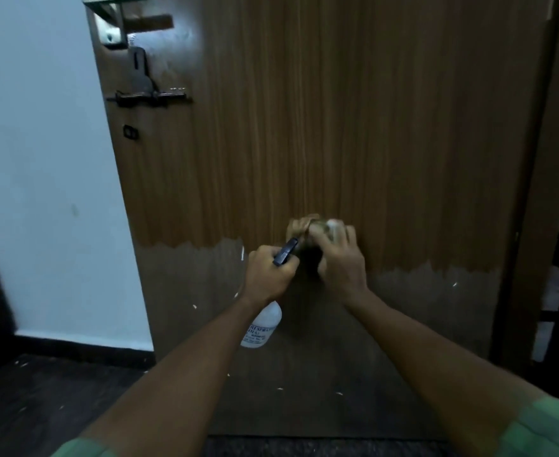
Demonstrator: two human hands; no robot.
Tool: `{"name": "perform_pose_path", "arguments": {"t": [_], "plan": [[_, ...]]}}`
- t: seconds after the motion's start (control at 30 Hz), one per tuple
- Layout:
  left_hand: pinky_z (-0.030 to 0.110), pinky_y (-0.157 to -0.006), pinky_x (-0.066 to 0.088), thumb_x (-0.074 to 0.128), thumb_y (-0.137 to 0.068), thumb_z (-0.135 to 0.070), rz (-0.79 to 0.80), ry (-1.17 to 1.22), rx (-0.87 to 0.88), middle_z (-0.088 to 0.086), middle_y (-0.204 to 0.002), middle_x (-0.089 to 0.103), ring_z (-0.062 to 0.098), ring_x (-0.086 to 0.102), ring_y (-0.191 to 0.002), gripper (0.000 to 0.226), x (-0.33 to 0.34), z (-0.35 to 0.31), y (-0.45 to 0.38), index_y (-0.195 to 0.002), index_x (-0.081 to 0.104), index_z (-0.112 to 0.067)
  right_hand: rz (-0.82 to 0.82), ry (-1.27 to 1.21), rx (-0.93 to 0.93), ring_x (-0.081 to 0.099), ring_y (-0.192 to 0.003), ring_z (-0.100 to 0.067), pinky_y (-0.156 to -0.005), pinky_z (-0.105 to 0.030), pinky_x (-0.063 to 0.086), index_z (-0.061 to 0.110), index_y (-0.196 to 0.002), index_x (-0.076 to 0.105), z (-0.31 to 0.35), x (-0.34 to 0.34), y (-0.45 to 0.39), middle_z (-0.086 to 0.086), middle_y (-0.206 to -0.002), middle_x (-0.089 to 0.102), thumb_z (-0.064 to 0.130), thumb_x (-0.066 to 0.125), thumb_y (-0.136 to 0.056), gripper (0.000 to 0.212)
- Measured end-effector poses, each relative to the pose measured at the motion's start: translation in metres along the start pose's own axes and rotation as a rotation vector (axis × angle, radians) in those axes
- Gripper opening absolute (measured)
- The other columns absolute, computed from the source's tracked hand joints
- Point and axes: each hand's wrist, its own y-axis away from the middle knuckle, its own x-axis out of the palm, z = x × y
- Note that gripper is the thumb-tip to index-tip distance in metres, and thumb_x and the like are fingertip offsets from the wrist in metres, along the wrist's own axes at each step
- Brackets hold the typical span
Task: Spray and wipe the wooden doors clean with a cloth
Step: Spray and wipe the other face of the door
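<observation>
A brown wooden door (337, 110) fills the view, its lower part worn to a duller grey-brown. My left hand (268, 272) grips a white spray bottle (263, 328) by its black trigger head, with the bottle hanging below the fist. My right hand (340, 258) holds a bunched brownish cloth (317, 230) against the door, just above the worn band. The two hands are close together in front of the door's middle.
A black latch bolt (149, 97) and a metal fitting (113, 24) sit at the door's upper left. A pale wall (40, 159) stands to the left. The door frame (535, 192) is at the right. Dark floor lies below.
</observation>
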Motion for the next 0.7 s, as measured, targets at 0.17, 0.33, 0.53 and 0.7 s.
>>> {"name": "perform_pose_path", "arguments": {"t": [0.17, 0.33, 0.53, 0.7], "plan": [[0.024, -0.047, 0.036, 0.068, -0.088, -0.015, -0.021, -0.038, -0.017, -0.011, -0.044, 0.048, 0.005, 0.043, -0.041, 0.042, -0.019, 0.010, 0.011, -0.051, 0.049, -0.020, -0.014, -0.025, 0.077, 0.048, -0.101, -0.030, -0.069, -0.030, 0.054, 0.013, -0.139, 0.056, 0.029, 0.014, -0.001, -0.015, -0.124, 0.048, -0.007, 0.061, -0.084, 0.058], [0.018, -0.046, 0.036, 0.067, -0.095, -0.013, 0.011, -0.041, -0.023, -0.010, -0.045, 0.053, 0.002, 0.047, -0.042, 0.041, -0.040, 0.017, 0.015, -0.055, 0.057, -0.019, 0.278, -0.049, -0.287, 0.050, -0.102, -0.028, -0.071, -0.034, 0.055, 0.019, -0.136, 0.057, 0.026, 0.026, 0.043, -0.012, -0.127, 0.049, 0.008, 0.084, -0.073, 0.070], [0.018, -0.047, 0.035, 0.069, -0.094, -0.014, 0.050, -0.144, -0.032, -0.011, -0.048, 0.055, 0.001, 0.046, -0.043, 0.039, -0.065, 0.053, 0.015, -0.059, 0.055, -0.024, -0.101, -0.098, 0.109, 0.047, -0.106, -0.025, -0.075, -0.024, 0.050, 0.016, -0.137, 0.058, 0.061, 0.017, -0.038, -0.015, -0.129, 0.046, 0.000, 0.056, -0.092, 0.047], [0.028, -0.051, 0.042, 0.070, -0.095, -0.024, 0.053, -0.150, -0.060, -0.008, -0.054, 0.061, 0.006, 0.054, -0.049, 0.035, -0.082, 0.067, 0.019, -0.061, 0.062, -0.025, 0.155, -0.014, -0.372, 0.049, -0.099, -0.028, -0.072, -0.034, 0.054, 0.015, -0.135, 0.061, 0.065, 0.056, 0.041, -0.013, -0.124, 0.052, 0.007, 0.073, -0.082, 0.054]]}}
